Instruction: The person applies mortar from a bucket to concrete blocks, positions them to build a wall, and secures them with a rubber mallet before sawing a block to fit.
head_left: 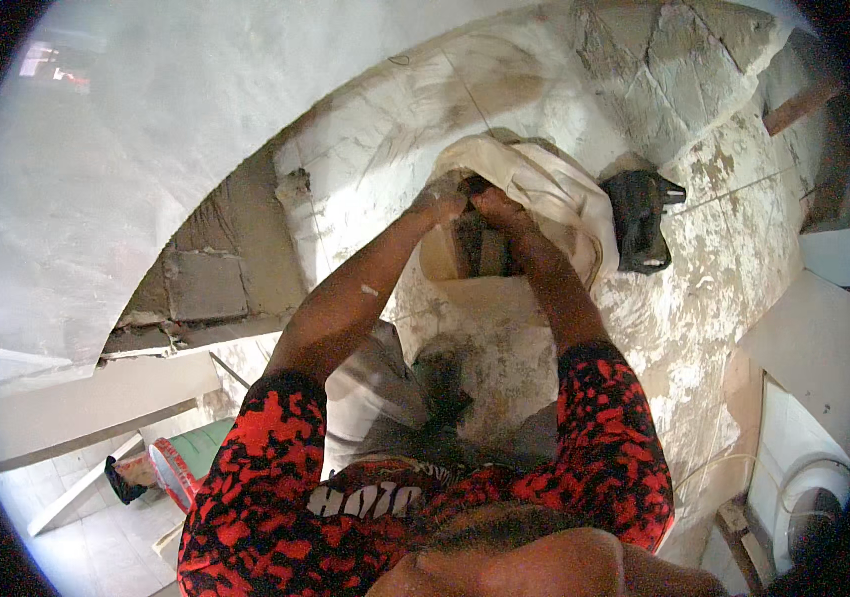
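A cream cloth bag (579,204) sits on the worn floor in front of me, its mouth gaping and dark inside. Both arms reach out to it. My left hand (442,202) is closed at the left of the bag's mouth. Beside it, nearly touching, my right hand (500,211) is closed too. Something small and dark shows between the hands, but I cannot make out what it is. The fingertips are partly hidden. Against the bag's right side lies a black bag-like item (639,221).
A pale wall (146,119) fills the upper left, with a broken opening showing bare blocks (206,284). Rough stone-like slabs (668,65) lie at the back right. A green and red sack-like roll (186,460) and white washer-like appliance (808,468) stand at the sides.
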The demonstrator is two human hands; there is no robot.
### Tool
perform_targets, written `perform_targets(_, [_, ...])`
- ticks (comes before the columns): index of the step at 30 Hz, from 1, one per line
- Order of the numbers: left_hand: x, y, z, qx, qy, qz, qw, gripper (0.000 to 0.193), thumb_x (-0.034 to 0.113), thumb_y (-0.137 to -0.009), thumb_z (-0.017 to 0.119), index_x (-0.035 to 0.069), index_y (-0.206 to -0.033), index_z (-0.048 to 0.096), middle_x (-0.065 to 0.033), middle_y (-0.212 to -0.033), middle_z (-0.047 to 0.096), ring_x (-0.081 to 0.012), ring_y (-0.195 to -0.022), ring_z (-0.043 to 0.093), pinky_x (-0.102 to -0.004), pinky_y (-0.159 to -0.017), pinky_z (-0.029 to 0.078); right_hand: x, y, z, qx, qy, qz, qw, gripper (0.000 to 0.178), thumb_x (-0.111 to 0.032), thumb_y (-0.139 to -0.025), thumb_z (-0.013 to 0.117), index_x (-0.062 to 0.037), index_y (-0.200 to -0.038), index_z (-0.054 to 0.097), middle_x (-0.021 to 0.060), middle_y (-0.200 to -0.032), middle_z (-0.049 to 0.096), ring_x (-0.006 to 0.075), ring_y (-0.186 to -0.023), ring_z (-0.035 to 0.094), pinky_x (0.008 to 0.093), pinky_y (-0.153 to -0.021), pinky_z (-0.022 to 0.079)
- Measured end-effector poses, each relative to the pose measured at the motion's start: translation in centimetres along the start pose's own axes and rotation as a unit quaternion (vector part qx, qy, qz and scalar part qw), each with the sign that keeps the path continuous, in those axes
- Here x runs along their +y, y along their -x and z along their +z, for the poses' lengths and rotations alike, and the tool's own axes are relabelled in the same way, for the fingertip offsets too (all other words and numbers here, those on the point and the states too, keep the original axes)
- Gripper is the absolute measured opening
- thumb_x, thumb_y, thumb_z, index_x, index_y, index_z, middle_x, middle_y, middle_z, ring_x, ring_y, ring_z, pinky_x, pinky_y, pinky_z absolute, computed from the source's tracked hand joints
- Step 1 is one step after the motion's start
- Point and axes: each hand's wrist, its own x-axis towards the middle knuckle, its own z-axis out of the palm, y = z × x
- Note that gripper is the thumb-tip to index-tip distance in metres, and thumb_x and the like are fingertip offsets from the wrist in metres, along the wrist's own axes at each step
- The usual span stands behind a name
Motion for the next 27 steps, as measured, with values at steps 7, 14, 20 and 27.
perform_targets(7, [-5.6,-2.8,0.5,-0.090,0.189,-0.124,0.970,0.047,0.023,-0.080,0.063,0.007,-0.123,0.054,-0.0070,-0.106,0.065,-0.0215,-0.085,0.061,-0.0360,-0.071,0.046,-7.6,4.8,-6.8,-0.101,-0.146,0.113,0.978,0.018,-0.017,-0.090,0.059,-0.0018,-0.099,0.062,0.0081,-0.086,0.066,0.0167,-0.073,0.062,0.0290,-0.066,0.049])
perform_targets(14, [6.7,4.4,-5.9,-0.203,0.433,0.025,0.878,0.039,0.011,-0.081,0.064,0.007,-0.120,0.057,-0.0057,-0.117,0.062,-0.0136,-0.101,0.059,-0.0211,-0.063,0.041,-12.6,9.0,-12.6,-0.066,-0.380,0.165,0.908,0.024,-0.017,-0.090,0.060,-0.0005,-0.108,0.060,0.0100,-0.089,0.068,0.0158,-0.073,0.065,0.0274,-0.064,0.052])
perform_targets(20, [12.8,5.8,-6.7,-0.097,0.533,0.015,0.840,0.034,0.012,-0.083,0.065,0.006,-0.116,0.059,-0.0031,-0.102,0.065,-0.0069,-0.085,0.057,-0.0188,-0.052,0.034,-14.8,8.4,-16.4,-0.001,-0.384,0.113,0.917,0.030,-0.020,-0.091,0.059,0.0019,-0.112,0.058,0.0136,-0.098,0.068,0.0166,-0.080,0.065,0.0284,-0.072,0.052])
perform_targets(27, [12.2,2.0,-1.1,0.077,0.511,0.027,0.856,0.017,0.015,-0.087,0.061,0.009,-0.103,0.061,-0.0009,-0.087,0.064,-0.0057,-0.064,0.051,-0.0200,-0.049,0.034,-16.3,9.9,-17.6,0.009,-0.471,0.122,0.874,0.026,-0.020,-0.092,0.056,0.0018,-0.104,0.062,0.0114,-0.092,0.067,0.0187,-0.073,0.064,0.0305,-0.069,0.052])
